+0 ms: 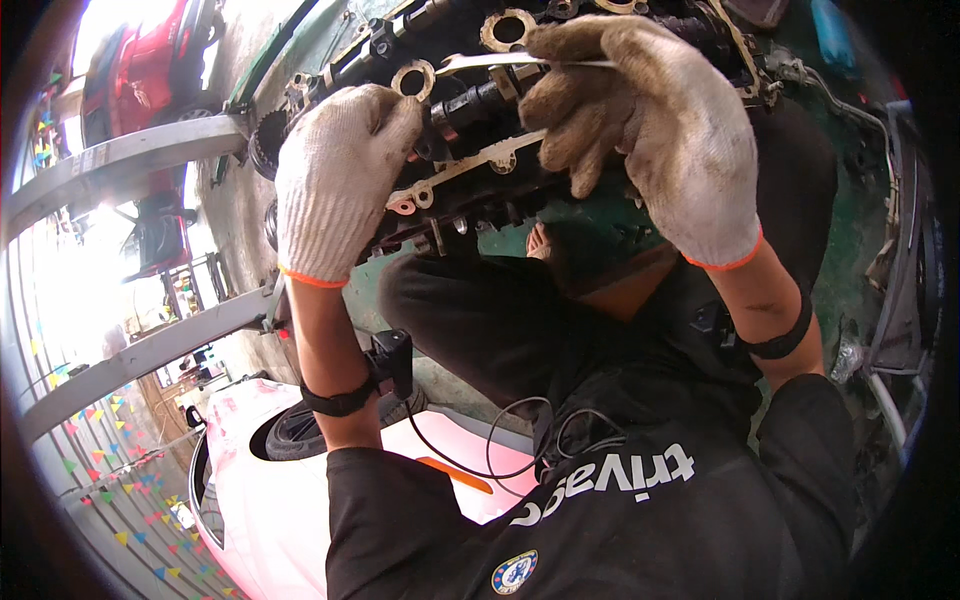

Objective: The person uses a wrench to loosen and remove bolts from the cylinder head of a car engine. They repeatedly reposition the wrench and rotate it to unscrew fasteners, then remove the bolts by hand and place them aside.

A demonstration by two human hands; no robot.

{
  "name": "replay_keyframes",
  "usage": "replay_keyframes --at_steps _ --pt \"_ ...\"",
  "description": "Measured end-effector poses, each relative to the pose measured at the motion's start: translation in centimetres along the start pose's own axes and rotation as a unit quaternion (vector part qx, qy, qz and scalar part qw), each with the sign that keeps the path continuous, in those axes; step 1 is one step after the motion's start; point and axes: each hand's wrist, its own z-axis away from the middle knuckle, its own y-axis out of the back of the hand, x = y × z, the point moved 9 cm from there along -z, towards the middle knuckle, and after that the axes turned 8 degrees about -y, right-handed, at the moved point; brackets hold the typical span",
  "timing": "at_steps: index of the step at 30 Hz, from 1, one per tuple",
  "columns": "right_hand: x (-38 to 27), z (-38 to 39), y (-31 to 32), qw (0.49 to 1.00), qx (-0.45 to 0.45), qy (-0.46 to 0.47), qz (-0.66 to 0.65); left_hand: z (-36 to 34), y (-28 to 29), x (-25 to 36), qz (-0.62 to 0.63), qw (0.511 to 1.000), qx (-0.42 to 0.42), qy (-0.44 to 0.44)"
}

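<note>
My right hand (672,140), in a dirty white knit glove, grips a slim silver wrench (497,60) between the thumb and index finger. Its lower fingers hang loosely curled over the engine. The wrench's free end points left across an open engine top (470,105) with dark shafts and pale gaskets. My left hand (340,180), gloved too, rests at the engine's left part with its fingertips pinched together beside a round gasketed opening (413,80). Whatever those fingertips hold, if anything, is hidden.
Grey metal bars (130,160) run in from the left. Beyond them stands a red vehicle (150,65). A pink car body (260,480) with a tyre (295,435) is at lower left. Hoses and pipes (885,160) line the right side. A thin black cable (450,460) loops near my left forearm.
</note>
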Motion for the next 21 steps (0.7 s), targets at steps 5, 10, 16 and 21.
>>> replay_keyframes --at_steps 5,10,16,21 --pt "0.5 1.0 -1.7 0.997 0.007 0.025 0.073 0.1 -0.3 -0.4 0.027 0.997 0.044 0.051" --pt "0.8 1.7 -2.1 0.994 0.02 0.044 0.094 0.6 0.5 -2.2 0.176 0.979 0.068 0.076" --pt "1.4 1.7 -1.9 0.993 0.027 0.045 0.107 1.2 0.8 -1.5 0.271 0.957 0.106 -0.003" --pt "2.3 1.9 -1.7 0.997 0.049 0.004 0.057 1.2 -0.1 -1.2 0.189 0.974 0.116 -0.046"
